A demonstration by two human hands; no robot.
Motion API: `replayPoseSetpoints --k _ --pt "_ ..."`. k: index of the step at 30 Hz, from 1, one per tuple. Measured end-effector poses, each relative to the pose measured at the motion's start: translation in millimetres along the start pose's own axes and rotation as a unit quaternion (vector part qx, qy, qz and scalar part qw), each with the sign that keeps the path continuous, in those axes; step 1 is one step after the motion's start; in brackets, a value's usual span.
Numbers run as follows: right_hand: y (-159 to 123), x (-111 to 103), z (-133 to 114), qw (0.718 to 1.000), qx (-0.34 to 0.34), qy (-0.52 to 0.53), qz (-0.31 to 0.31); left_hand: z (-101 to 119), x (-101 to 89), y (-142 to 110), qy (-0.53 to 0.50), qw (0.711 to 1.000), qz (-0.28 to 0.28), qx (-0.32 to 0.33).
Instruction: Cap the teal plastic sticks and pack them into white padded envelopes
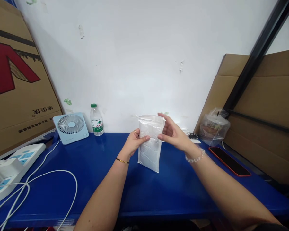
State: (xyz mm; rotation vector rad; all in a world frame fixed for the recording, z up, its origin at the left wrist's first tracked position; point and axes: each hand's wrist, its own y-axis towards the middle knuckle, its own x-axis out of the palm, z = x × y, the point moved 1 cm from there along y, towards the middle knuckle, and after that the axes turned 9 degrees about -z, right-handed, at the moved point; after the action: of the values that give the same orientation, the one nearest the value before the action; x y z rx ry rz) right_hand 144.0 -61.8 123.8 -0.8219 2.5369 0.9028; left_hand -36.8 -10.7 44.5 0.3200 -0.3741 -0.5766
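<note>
A white padded envelope (150, 141) is held upright, slightly tilted, above the blue table. My left hand (134, 141) grips its left edge, thumb lying across the front and the other fingers behind. At the upper right edge is my right hand (171, 132), its thumb against the front side and its index finger reaching over by the top corner. The remaining right fingers curl behind the edge and are partly hidden. Whatever may be inside the envelope does not show.
On the blue table (98, 189) stand a light blue fan (71, 127) and a water bottle (96, 120) at left. A white power strip (16, 170) with loose cables lies nearer. To the right are a phone (229, 161) and a bagged cup (214, 126). Cardboard (267, 128) borders the right side.
</note>
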Motion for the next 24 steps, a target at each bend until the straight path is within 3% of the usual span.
replayPoseSetpoints --k 8,13,15,18,21,24 --pt "1 -21 -17 0.964 -0.07 -0.162 -0.198 -6 2.9 -3 -0.113 0.99 -0.074 -0.045" --pt "9 -22 -28 0.933 -0.076 -0.257 -0.24 -15 14.0 -4 -0.143 0.975 -0.136 -0.101" --pt "9 -24 -30 0.934 -0.039 -0.284 -0.212 -19 15.3 -4 -0.145 0.967 -0.156 -0.138" --pt "6 -39 -27 0.943 0.045 -0.313 -0.104 -25 4.1 -6 -0.191 0.943 -0.191 -0.194" --pt "0 -59 -11 0.945 0.137 -0.297 0.019 -26 -21.9 -12 -0.234 0.924 -0.226 -0.204" --pt "-2 -65 23 0.956 0.19 -0.176 0.14 -19 -53.7 -21 -0.173 0.947 -0.198 -0.188"
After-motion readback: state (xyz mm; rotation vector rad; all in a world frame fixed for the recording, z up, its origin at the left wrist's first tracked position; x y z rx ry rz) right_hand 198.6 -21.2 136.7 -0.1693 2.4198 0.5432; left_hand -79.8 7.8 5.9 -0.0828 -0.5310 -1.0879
